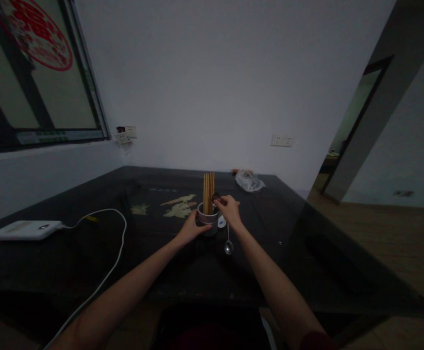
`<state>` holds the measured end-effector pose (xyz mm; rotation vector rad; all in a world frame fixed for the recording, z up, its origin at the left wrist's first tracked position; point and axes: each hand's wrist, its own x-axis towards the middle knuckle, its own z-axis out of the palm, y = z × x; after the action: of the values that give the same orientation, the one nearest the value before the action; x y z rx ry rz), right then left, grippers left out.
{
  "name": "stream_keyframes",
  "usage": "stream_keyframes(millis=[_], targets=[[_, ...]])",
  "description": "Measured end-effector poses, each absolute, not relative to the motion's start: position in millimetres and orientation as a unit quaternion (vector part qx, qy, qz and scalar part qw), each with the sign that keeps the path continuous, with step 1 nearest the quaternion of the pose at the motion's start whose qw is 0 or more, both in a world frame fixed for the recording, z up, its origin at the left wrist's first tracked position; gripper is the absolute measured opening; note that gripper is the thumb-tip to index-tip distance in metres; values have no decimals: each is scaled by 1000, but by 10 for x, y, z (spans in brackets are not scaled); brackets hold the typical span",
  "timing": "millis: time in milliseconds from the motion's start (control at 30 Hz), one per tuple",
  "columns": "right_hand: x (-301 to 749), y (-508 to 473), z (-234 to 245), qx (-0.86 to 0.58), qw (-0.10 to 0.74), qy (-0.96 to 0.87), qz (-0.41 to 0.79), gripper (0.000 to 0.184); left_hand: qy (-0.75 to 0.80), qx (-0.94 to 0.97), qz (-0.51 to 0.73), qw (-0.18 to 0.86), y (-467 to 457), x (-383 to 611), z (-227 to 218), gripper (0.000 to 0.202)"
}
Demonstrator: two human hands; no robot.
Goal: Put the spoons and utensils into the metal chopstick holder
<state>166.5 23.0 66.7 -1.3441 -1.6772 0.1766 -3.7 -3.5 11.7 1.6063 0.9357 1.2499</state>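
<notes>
A small pale cup [208,224] stands on the dark table [69,257] with a bundle of wooden chopsticks [208,192] upright in it. My left hand [191,228] wraps around the cup's left side. My right hand [229,210] is pinched on a spoon [217,197] held at the cup's rim, beside the chopsticks. A second metal spoon [228,243] lies flat on the table just right of the cup, under my right wrist.
A white power bank [25,229] with a white cable [113,257] lies at the left. A crumpled clear plastic bag [250,181] sits at the far edge near the wall. The table's right edge drops to a wooden floor [397,243].
</notes>
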Motion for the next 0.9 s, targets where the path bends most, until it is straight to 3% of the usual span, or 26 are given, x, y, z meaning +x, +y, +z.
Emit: stream_keyframes(millis=[400,633,900], targets=[[1677,138,728,-573,385,-723,39,31,371,649,504,433,30,-58,46,76],[1768,176,710,-542,451,-697,136,27,363,643,506,446,9,-62,59,76],[1980,183,817,-517,500,-677,156,37,361,646,505,445,-3,-52,82,77]])
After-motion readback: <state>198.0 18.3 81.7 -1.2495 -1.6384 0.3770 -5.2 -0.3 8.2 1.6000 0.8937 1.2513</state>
